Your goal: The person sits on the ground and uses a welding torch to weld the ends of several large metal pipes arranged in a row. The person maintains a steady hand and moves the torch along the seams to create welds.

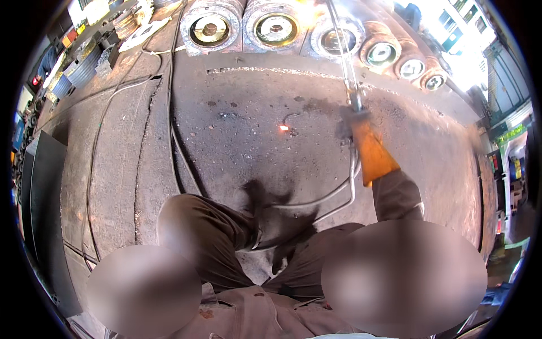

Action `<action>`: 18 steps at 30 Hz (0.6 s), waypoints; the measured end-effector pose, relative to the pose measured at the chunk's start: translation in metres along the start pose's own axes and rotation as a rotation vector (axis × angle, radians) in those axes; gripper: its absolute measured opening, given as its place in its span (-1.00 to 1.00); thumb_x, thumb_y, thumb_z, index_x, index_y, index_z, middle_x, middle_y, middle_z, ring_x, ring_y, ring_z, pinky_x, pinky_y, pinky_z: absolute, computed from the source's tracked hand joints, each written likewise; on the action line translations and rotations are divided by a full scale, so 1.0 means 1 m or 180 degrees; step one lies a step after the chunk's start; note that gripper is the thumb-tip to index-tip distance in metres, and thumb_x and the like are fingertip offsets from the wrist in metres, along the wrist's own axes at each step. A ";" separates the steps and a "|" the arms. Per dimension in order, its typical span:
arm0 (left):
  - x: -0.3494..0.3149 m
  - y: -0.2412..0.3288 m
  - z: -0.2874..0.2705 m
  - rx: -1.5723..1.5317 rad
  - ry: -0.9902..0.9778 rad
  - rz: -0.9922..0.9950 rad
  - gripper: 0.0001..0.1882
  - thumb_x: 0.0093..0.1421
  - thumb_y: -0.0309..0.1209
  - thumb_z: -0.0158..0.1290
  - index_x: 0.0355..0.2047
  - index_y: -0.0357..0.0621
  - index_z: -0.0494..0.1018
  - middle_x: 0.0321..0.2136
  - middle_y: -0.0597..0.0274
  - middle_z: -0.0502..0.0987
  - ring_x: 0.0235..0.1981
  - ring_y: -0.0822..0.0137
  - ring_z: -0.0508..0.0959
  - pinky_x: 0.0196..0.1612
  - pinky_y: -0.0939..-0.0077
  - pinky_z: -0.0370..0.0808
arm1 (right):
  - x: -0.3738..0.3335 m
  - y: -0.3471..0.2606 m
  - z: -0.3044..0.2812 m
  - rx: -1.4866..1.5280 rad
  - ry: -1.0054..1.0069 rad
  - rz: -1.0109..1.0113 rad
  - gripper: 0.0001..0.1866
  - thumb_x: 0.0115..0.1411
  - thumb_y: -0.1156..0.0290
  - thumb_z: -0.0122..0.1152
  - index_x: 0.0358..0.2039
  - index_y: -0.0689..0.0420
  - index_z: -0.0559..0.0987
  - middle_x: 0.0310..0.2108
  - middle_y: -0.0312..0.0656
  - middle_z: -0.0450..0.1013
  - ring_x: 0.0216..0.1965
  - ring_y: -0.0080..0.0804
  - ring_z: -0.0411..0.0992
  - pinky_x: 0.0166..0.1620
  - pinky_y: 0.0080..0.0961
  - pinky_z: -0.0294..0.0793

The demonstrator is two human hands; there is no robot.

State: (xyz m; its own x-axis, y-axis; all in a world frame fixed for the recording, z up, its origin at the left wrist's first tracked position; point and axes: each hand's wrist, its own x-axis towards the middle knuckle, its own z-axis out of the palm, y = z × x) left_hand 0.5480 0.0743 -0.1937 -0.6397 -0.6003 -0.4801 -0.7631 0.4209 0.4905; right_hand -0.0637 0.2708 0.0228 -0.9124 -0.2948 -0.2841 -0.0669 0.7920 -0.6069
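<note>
My right hand (pixel 367 141), in an orange and dark work glove, reaches forward over the metal floor. It is closed around the grip of a long metal gas torch (pixel 348 79). The torch's thin tubes run away from me to the far row of round metal cylinders (pixel 275 28), where an orange-white glare surrounds the far end; the tip cannot be made out. Grey hoses (pixel 316 201) trail back from the torch toward my legs. My left hand does not show.
A small glowing orange spot (pixel 284 128) lies on the worn steel floor (pixel 226 152), among dark crumbs. Black cables (pixel 170 113) run along the left. At far left stand coiled or ribbed metal parts (pixel 84 63) and a dark steel plate (pixel 46 198).
</note>
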 end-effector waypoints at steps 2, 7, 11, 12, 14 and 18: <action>-0.005 -0.004 0.005 -0.0011 -0.0100 -0.0078 -0.42 0.68 -0.16 0.13 0.64 0.12 0.52 0.60 -0.02 0.52 0.47 0.03 0.67 0.49 0.27 0.61 | 0.011 0.003 -0.001 0.0009 -0.0032 0.0060 -0.68 0.59 0.14 0.31 -0.06 0.18 0.74 -0.46 -0.09 0.71 -0.54 -0.27 0.68 -0.40 -0.14 0.69; -0.023 -0.024 0.020 -0.0063 -0.0115 -0.0127 -0.42 0.67 -0.21 0.13 0.64 0.12 0.52 0.62 -0.07 0.49 0.47 0.00 0.67 0.48 0.25 0.61 | 0.001 -0.007 0.001 0.0041 -0.0046 0.0012 -0.68 0.59 0.15 0.31 -0.06 0.18 0.74 -0.46 -0.09 0.70 -0.54 -0.27 0.68 -0.40 -0.14 0.69; -0.025 -0.033 0.026 -0.0082 -0.0068 0.0024 -0.42 0.67 -0.24 0.13 0.64 0.11 0.51 0.63 -0.11 0.46 0.47 -0.02 0.67 0.47 0.24 0.62 | -0.022 -0.007 -0.004 0.0092 0.0044 0.0012 -0.68 0.58 0.15 0.31 -0.06 0.18 0.74 -0.47 -0.09 0.70 -0.54 -0.27 0.67 -0.40 -0.14 0.68; -0.024 -0.031 0.023 -0.0060 -0.0062 0.0090 -0.42 0.66 -0.25 0.13 0.64 0.11 0.51 0.64 -0.12 0.46 0.47 -0.03 0.67 0.47 0.23 0.62 | -0.030 -0.009 -0.008 0.0123 0.0022 -0.0006 -0.68 0.58 0.15 0.31 -0.06 0.18 0.74 -0.47 -0.09 0.70 -0.54 -0.27 0.67 -0.41 -0.14 0.68; -0.028 -0.034 0.014 0.0003 -0.0002 0.0176 -0.42 0.66 -0.27 0.13 0.64 0.11 0.51 0.64 -0.14 0.45 0.47 -0.04 0.68 0.47 0.23 0.62 | -0.052 -0.009 -0.010 0.0199 0.0028 -0.0007 -0.68 0.58 0.15 0.31 -0.06 0.18 0.74 -0.47 -0.09 0.70 -0.55 -0.27 0.67 -0.41 -0.14 0.68; -0.031 -0.032 -0.004 -0.0003 0.0139 0.0331 -0.41 0.65 -0.31 0.13 0.64 0.10 0.51 0.66 -0.18 0.42 0.47 -0.06 0.68 0.46 0.21 0.63 | -0.077 -0.038 -0.015 0.0435 -0.0016 -0.0147 -0.68 0.58 0.15 0.31 -0.06 0.18 0.74 -0.47 -0.09 0.70 -0.55 -0.26 0.67 -0.41 -0.14 0.68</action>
State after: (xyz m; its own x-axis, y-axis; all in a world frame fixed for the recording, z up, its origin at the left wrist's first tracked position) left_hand 0.5929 0.0766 -0.1920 -0.7108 -0.5825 -0.3943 -0.6926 0.4818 0.5369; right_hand 0.0032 0.2717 0.0786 -0.9075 -0.3323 -0.2570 -0.0529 0.6972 -0.7149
